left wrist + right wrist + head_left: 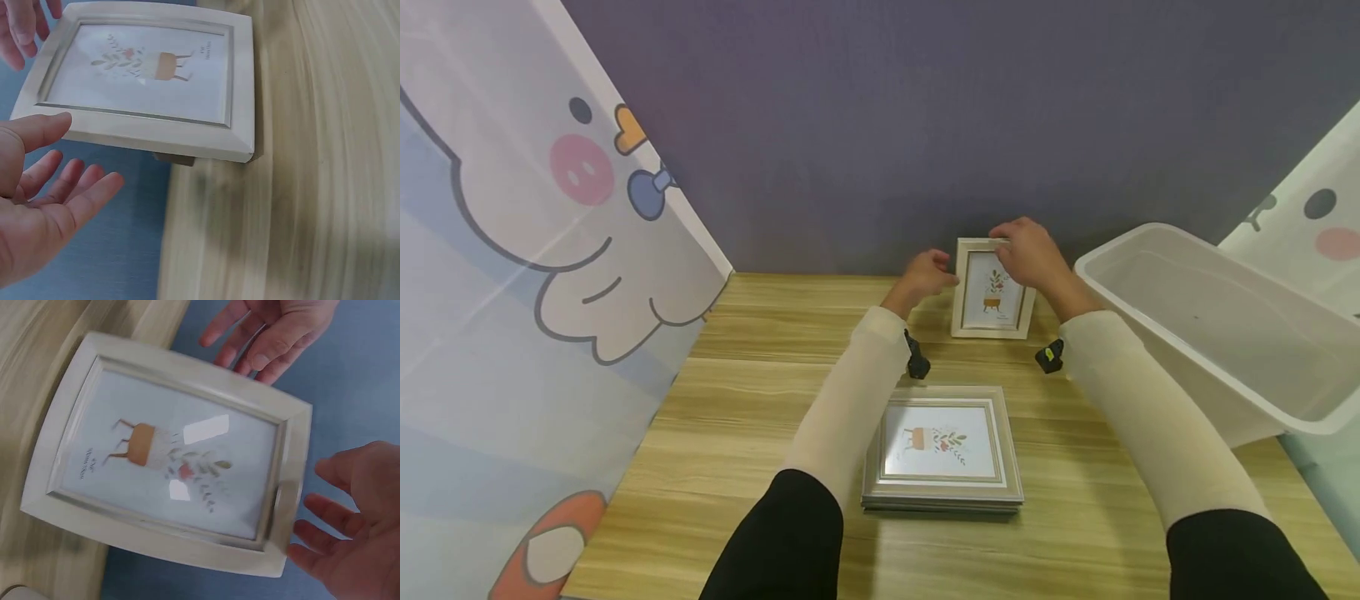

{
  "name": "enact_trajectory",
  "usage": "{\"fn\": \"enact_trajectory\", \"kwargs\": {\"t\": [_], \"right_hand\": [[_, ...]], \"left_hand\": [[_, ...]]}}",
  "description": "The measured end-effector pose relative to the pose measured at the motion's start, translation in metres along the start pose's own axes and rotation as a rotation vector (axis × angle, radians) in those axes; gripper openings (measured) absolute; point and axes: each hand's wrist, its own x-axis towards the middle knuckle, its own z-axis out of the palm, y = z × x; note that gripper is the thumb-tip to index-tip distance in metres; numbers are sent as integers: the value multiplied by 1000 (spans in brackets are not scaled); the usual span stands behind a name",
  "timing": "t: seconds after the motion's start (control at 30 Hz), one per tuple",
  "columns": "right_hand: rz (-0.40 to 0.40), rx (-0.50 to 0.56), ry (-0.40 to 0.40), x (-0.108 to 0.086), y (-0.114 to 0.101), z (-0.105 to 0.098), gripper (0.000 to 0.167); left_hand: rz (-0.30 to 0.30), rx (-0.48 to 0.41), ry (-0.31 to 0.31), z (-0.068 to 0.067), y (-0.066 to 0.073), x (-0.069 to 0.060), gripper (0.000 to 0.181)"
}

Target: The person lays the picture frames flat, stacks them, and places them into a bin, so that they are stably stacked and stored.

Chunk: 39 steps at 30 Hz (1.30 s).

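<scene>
A cream picture frame (pixel 973 287) with a plant print stands upright on the table, close to the dark wall. Beside its left edge is my left hand (pixel 925 277); in the left wrist view the thumb of that hand (pixel 31 228) lies at the frame's edge (pixel 150 142), the fingers spread apart from it. My right hand (pixel 1033 258) is at the upper right corner; the right wrist view shows its fingers (pixel 325 550) loosely bent at the top edge, with contact hard to tell. A support piece (pixel 175 159) shows partly behind the frame.
Similar frames (pixel 936 442) lie stacked flat nearer me, below the upright one, between my forearms. A large white plastic bin (pixel 1187 342) stands to the right, tilted in view. The wooden table (pixel 737 400) meets the dark wall (pixel 880 125) at the back.
</scene>
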Motion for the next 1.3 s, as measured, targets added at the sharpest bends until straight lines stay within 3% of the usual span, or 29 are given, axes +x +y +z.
{"fn": "enact_trajectory", "kwargs": {"t": [0.23, 0.5, 0.67, 0.87, 1.1, 1.3], "right_hand": [[39, -98, -6, 7, 6, 9, 37], [47, -220, -13, 9, 10, 14, 39], [69, -229, -3, 9, 16, 18, 39], [74, -210, 12, 8, 15, 19, 37], [73, -207, 11, 7, 14, 19, 35], [67, -229, 45, 6, 12, 12, 35]], "left_hand": [[8, 8, -18, 18, -4, 2, 59], [-46, -13, -51, 24, -13, 0, 51], [-60, -57, -78, 25, -16, 0, 43], [-60, -40, -90, 24, -17, 1, 38], [-74, -58, -98, 20, -21, 3, 44], [-55, -59, -117, 13, -14, 3, 42]]}}
